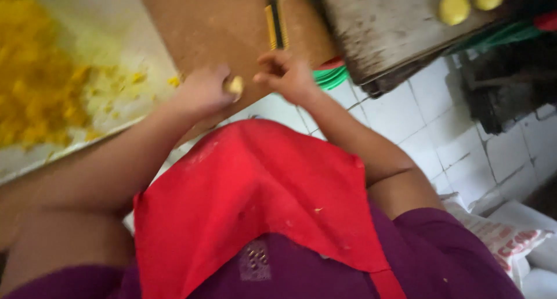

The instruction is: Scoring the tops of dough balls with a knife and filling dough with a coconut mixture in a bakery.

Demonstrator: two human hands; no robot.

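- Left hand is closed around a small yellow dough lump, which peeks out at the fingertips.
- Right hand hovers just beside it, fingers loosely curled, holding nothing.
- Both are over the brown board.

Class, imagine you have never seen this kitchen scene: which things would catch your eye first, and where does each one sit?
The bright red cloth apron fills the lower middle, worn over purple clothing. A heap of yellow shredded food spreads across the pale tray at the upper left. Between them, above the apron, the left hand pinches a small pale yellow piece at the edge of the brown wooden board, with the right hand beside it.
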